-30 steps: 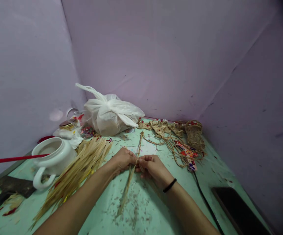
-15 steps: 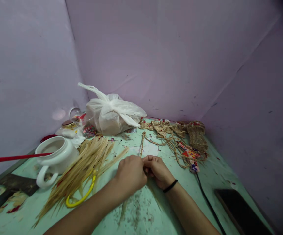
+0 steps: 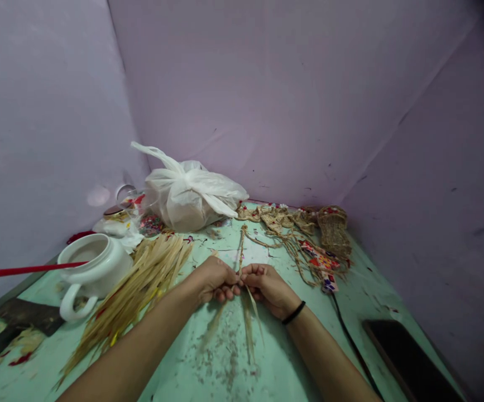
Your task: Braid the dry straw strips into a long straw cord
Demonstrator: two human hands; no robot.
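Both hands meet over the middle of the green table, gripping the near end of a braided straw cord (image 3: pixel 242 245). My left hand (image 3: pixel 219 279) pinches the cord from the left, thumb and forefinger closed on it. From the right, my right hand (image 3: pixel 267 287), with a black band at the wrist, pinches at the same spot. Loose straw strands (image 3: pixel 249 326) hang toward me below the fingers. Away from me the braid runs to a knotted end on the table. To the left lies a bundle of dry straw strips (image 3: pixel 141 285), partly behind my left forearm.
At left stand a white mug (image 3: pixel 95 268) with a red stick and a dark-bladed tool (image 3: pixel 28 315). A tied white plastic bag (image 3: pixel 191 192) sits at the back. Finished braided pieces (image 3: pixel 279 218), a coiled braid roll (image 3: pixel 332 229), a patterned strip (image 3: pixel 319 259) and a phone (image 3: pixel 409 357) lie right.
My left hand has turned and shifted slightly left, its fingers now showing at the braid. My right hand stays at the cord. The loose strands show more clearly below.
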